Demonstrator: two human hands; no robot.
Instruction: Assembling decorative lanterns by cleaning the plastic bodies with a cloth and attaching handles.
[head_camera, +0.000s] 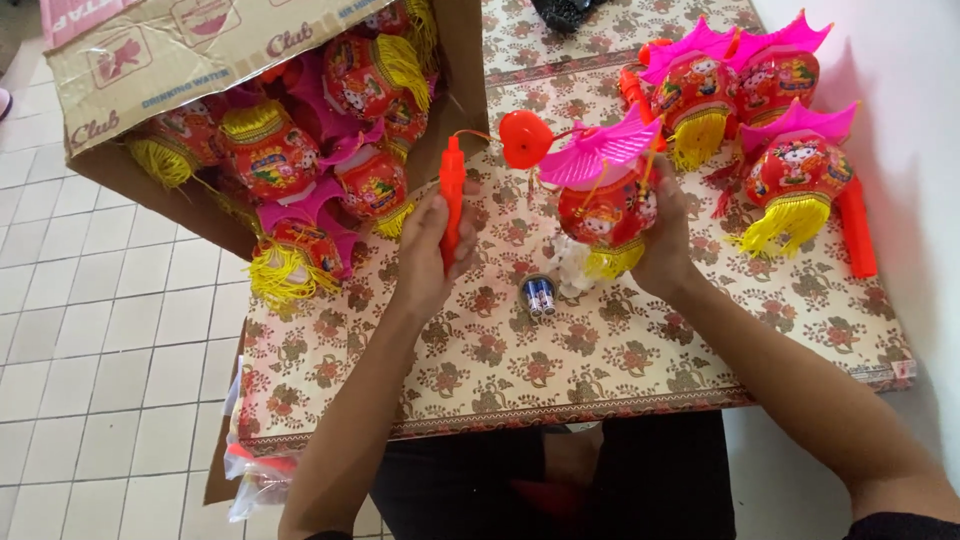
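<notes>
So the left hand (432, 250) has its fingers wrapped tight round an orange plastic handle (452, 200), holding it upright roughly over the middle of the table (600, 350), which has a floral patterned cloth on it. A thin wire runs from the top of that handle to a red heart-shaped piece (524, 138) and on to a toy lantern (605, 195) with a pink roof, a red round body and a yellow fringe. The right hand (662, 240) cups the lantern's body from its right side, fingers curled onto it, so both hands are clamped on parts of the same toy. Just below the lantern, a pair of small batteries (539, 294) lies on the cloth, with something white just beside it that I can't make out. Three more finished lanterns (775, 130) lie grouped by the far right corner next to the wall, and one has an orange handle lying along the right edge. A cardboard box (130, 70) full of the same lanterns sits open at the far left corner, hanging over the tiled floor (90, 350).
</notes>
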